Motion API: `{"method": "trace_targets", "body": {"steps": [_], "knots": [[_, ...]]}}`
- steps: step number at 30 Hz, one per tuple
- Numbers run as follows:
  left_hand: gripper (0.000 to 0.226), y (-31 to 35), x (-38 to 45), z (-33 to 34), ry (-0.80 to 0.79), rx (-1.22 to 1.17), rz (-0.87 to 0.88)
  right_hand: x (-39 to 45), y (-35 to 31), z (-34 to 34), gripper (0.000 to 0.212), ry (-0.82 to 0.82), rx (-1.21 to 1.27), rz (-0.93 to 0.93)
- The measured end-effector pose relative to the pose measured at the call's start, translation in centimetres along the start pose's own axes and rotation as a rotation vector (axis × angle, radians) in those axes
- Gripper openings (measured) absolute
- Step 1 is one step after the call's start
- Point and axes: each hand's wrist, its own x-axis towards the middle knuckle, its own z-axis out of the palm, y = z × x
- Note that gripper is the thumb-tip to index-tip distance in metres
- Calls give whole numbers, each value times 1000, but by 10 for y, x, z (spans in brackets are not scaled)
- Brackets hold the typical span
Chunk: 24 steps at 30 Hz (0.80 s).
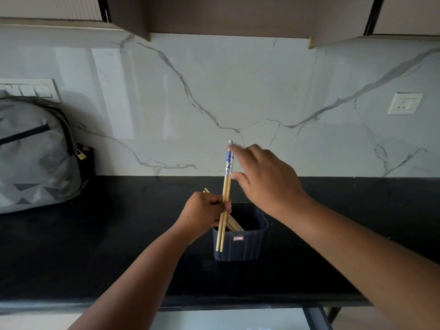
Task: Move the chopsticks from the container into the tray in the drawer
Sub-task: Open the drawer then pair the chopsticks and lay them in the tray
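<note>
Black tabletop [95,246] is carrying the container [240,244]. Your left hand [204,210] is clenching upright chopsticks [226,186] above it; your right hand [264,177] is hovering released beside their tops.

Soft, even daylight fills the kitchen, brightest on the glossy marble backsplash [238,91], where pale vertical reflections streak the surface beyond the fingertips. The black countertop [71,246] swallows light and shows little detail below the fingers. The right hand [264,177] is smeared by motion blur at its fingertips, while the left hand [204,210] reads sharper. Wide-angle distortion bows the cabinets [238,15] overhead and stretches both forearms toward the frame's lower corners.
</note>
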Motion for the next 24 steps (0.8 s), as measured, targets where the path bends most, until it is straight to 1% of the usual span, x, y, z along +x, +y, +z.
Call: {"method": "trace_targets", "body": {"steps": [1, 2, 3, 4, 5, 6, 8, 10, 13, 15, 17, 18, 19, 20, 21, 22, 23, 24], "knots": [[14, -1, 2, -2, 8, 105, 19, 2, -3, -8, 37, -7, -28, -180], [17, 0, 4, -3, 13, 242, 48, 4, -8, -13, 24, -111, -62, -327], [22, 1, 5, -4, 18, 399, 71, 6, -13, -16, 16, -264, -114, -419], [29, 3, 6, -4, 29, 547, 85, 8, -20, -17, 10, -414, -178, -452], [35, 6, 6, -3, 40, 658, 92, 11, -25, -16, 6, -540, -244, -436], [38, 8, 7, -2, 48, 741, 97, 14, -28, -15, 10, -623, -298, -392], [34, 12, 6, 3, 42, 890, 100, 21, -30, -8, 30, -755, -331, -288], [28, 16, 5, 8, -3, 1008, 113, 27, -30, -2, 38, -850, -275, -194], [15, 22, 1, 10, -76, 1167, 173, 28, -23, 10, 32, -939, -190, -102], [20, 22, -1, 9, -114, 1263, 221, 25, -16, 17, 23, -1003, -111, -48], [28, 19, -1, 4, -104, 1273, 269, 22, -6, 20, 26, -1034, 5, 24], [35, 17, 0, 1, -68, 1259, 330, 21, 1, 20, 24, -1038, 86, 85], [48, 16, 1, -3, -11, 1239, 393, 19, 8, 20, 18, -1031, 192, 164], [67, 16, 1, -7, 77, 1167, 441, 16, 16, 20, 12, -1009, 333, 271], [82, 17, -1, -11, 188, 1020, 458, 11, 23, 21, 7, -969, 500, 397], [92, 19, -3, -13, 306, 815, 452, 5, 29, 22, 6, -912, 676, 519], [96, 20, -5, -16, 389, 584, 412, -3, 34, 24, 6, -844, 835, 620], [97, 21, -7, -18, 404, 354, 325, -10, 37, 27, 8, -778, 971, 694]]}}
